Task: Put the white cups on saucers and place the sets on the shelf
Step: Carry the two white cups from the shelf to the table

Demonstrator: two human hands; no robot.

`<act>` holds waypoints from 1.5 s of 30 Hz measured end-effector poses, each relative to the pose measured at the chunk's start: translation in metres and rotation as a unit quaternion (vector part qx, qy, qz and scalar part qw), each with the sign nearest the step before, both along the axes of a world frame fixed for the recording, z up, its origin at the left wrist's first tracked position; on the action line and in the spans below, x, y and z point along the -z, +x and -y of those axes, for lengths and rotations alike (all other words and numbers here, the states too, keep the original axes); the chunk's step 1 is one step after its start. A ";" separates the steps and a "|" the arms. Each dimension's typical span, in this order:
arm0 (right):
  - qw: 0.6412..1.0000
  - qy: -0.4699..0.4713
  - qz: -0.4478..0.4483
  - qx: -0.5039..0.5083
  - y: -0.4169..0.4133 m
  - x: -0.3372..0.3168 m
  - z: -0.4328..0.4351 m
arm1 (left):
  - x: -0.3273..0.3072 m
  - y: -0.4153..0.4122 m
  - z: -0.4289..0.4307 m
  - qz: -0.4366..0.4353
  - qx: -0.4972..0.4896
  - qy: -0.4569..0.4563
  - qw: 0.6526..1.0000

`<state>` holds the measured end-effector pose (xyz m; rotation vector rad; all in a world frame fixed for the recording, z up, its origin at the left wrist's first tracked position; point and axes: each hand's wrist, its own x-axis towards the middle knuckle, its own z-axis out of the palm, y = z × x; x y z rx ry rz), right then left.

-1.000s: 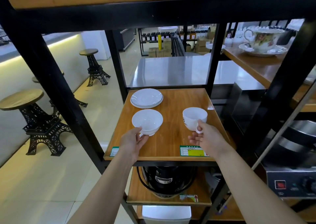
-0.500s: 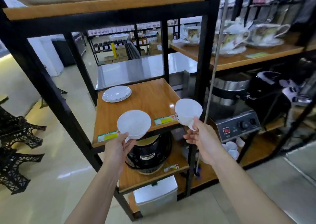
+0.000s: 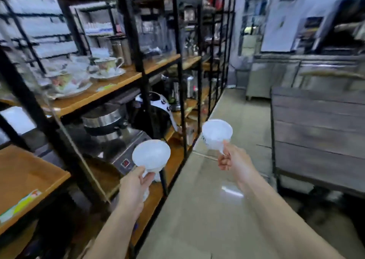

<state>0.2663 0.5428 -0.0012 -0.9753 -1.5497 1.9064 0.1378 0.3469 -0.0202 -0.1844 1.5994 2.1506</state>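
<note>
My left hand (image 3: pixel 134 187) grips a wide white cup (image 3: pixel 151 154) by its handle, held in the air in front of the black shelf unit. In my right hand (image 3: pixel 232 161) is a second white cup (image 3: pixel 216 133), pinched by its handle and held over the aisle floor. Both cups are upright and apart from each other. The wooden shelf (image 3: pixel 29 176) they stood on shows at the lower left edge, and the stack of saucers is out of view. The picture is blurred by motion.
A black metal rack (image 3: pixel 138 61) runs along the left with flowered cups on saucers (image 3: pixel 107 67), a steel appliance (image 3: pixel 104 124) and a black kettle. A dark wooden cart (image 3: pixel 316 132) stands at the right. A steel counter (image 3: pixel 280 74) is at the back.
Both hands lifted the cups off the wooden shelf and carried them away. The view has swung to the right, so the shelf and saucers slid off to the left.
</note>
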 end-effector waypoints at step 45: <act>0.911 -0.247 0.083 0.319 0.229 0.146 -0.549 | 0.096 0.180 -0.682 0.120 0.336 -0.185 0.916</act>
